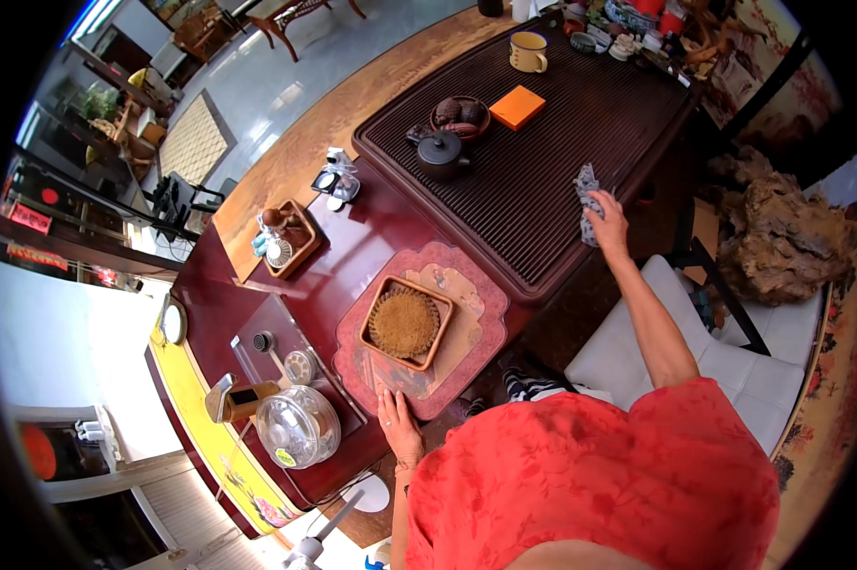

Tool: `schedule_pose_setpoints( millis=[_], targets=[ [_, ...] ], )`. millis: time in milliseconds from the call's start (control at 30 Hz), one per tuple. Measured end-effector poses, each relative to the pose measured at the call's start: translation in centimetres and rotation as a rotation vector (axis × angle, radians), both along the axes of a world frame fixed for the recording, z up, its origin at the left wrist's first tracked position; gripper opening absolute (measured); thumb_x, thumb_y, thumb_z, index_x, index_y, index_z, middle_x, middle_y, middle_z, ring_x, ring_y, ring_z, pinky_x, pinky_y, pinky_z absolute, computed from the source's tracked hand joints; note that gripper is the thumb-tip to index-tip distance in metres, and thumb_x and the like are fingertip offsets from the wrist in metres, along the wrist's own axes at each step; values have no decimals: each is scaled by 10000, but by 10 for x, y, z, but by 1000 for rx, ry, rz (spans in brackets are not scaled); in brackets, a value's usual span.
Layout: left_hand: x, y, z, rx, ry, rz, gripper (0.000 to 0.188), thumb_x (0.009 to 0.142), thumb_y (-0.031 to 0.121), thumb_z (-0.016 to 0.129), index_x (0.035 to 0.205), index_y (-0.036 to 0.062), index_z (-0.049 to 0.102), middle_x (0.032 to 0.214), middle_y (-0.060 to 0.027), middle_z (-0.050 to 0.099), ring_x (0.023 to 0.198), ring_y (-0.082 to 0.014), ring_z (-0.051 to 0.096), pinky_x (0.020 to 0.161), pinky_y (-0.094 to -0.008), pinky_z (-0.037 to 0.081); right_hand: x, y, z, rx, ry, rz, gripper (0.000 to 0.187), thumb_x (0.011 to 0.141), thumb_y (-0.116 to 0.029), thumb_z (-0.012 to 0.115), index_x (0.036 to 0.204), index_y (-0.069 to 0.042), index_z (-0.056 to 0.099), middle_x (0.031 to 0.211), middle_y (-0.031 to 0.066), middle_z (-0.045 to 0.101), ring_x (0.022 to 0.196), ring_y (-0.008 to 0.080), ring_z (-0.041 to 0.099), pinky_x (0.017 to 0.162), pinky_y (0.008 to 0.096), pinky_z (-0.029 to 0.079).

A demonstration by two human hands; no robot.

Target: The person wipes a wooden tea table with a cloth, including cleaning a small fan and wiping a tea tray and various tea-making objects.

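Note:
My right hand grips a crumpled grey patterned cloth on the right edge of the dark ribbed tea tray. My left hand rests with its fingers stretched out on the near edge of a pink scalloped mat. On that mat stands a square wooden tray holding a round brown bristly thing, perhaps a brush or a tea cake. Farther off on the tea tray are a dark teapot, a bowl of dark rounded objects, an orange box and a yellow mug.
Left of the mat stand a clear glass kettle and a small wooden tray with figurines. Small items crowd the table's far right corner. A white padded seat and a gnarled wood piece are on the right.

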State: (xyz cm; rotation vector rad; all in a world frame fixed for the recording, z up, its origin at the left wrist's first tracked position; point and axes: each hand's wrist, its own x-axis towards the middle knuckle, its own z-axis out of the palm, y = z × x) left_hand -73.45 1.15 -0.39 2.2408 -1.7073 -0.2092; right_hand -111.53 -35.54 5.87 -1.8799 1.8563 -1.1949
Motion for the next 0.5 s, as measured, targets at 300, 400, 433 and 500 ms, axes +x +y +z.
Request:
schedule_pose_setpoints(
  millis=[300, 400, 433, 500],
  targets=[
    [-1, 16, -5, -5, -32, 132, 534, 793, -15, 487, 1320, 42, 424, 1437, -177, 332, 1325, -379, 298, 1076, -477, 263, 72, 54, -16, 10, 414, 687, 299, 793, -100, 584, 1090, -133, 594, 1241, 62, 521, 1174, 229, 457, 873, 500, 358],
    [-9, 6, -6, -28, -8, 133, 539, 794, -13, 488, 1325, 38, 412, 1442, -178, 324, 1328, -381, 289, 1082, -480, 251, -18, -39, -28, 35, 609, 238, 333, 809, -86, 585, 1139, -136, 584, 1327, 46, 479, 1245, 234, 415, 884, 559, 340],
    [-11, 2, -7, -40, -13, 125, 541, 794, -12, 488, 1327, 36, 409, 1444, -179, 321, 1329, -381, 287, 1083, -482, 249, -36, -66, -34, 64, 516, 140, 316, 811, -96, 589, 1125, -129, 584, 1303, 48, 489, 1228, 245, 420, 882, 568, 345],
    [-8, 2, -12, -72, -18, 101, 549, 788, -10, 493, 1328, 31, 401, 1447, -179, 315, 1334, -380, 277, 1084, -488, 241, -30, -74, -31, 112, 489, 35, 271, 812, -121, 596, 1083, -114, 583, 1234, 51, 507, 1177, 264, 437, 880, 568, 362]
  ],
)
